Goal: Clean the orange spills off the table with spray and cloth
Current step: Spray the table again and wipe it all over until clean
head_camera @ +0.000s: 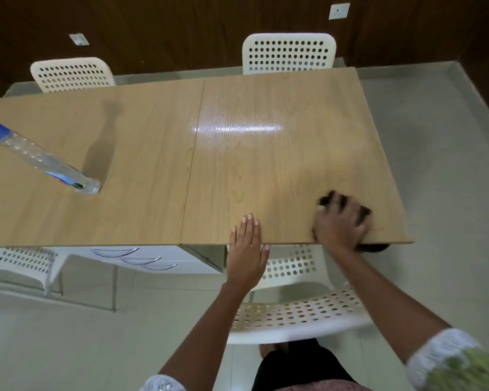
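A light wooden table (237,165) fills the middle of the view. My right hand (340,222) presses a dark cloth (364,211) onto the table near its front right corner; hand and cloth are blurred. My left hand (246,249) lies flat with straight fingers on the table's front edge, a little left of the right hand. A clear spray bottle (43,159) with a blue top stands on the left part of the table. I see no orange marks on the wood.
White perforated chairs stand at the far side (288,53) (71,74), one directly below my arms (294,314) and one at the left (26,262). A white drawer unit (153,258) sits under the table. Grey floor lies to the right.
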